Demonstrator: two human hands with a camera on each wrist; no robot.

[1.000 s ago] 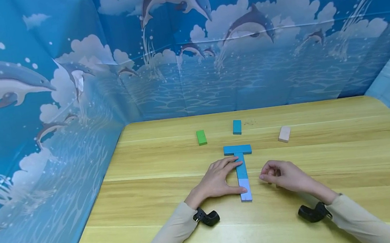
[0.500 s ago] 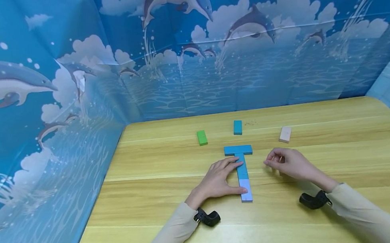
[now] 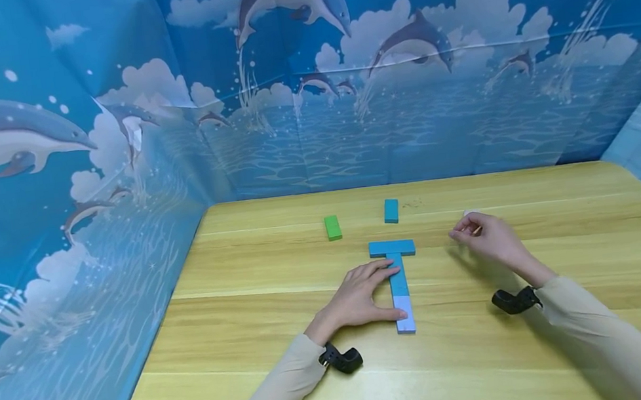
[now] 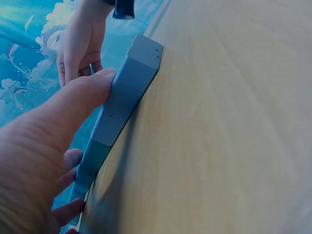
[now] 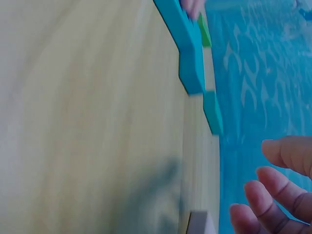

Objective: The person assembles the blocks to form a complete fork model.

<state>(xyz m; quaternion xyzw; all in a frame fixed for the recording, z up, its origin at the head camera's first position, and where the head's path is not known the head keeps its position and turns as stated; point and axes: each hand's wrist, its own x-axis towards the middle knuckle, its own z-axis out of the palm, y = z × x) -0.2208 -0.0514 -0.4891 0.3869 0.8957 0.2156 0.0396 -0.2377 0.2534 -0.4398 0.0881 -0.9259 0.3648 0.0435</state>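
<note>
A T shape of flat blocks lies on the wooden table. Its crossbar is a blue block (image 3: 382, 249); below it runs a blue block (image 3: 399, 286), then a lavender block (image 3: 405, 325). My left hand (image 3: 355, 298) rests along the stem, its thumb on the lavender block and its spread fingertips on the blue one. Over the table to the right hovers my right hand (image 3: 488, 237), fingers loosely bent and apart. It holds nothing. Behind it a pale block (image 5: 199, 223) is mostly hidden in the head view.
A green block (image 3: 332, 227) lies at the back left of the T. Straight behind the T is another blue block (image 3: 391, 210). A dolphin-print curtain (image 3: 313, 135) hangs at the table's far edge and left side.
My right hand has moved forward and to the right, from beside the stem toward the pale block, and now covers most of it. My left hand and the T blocks have stayed put.
</note>
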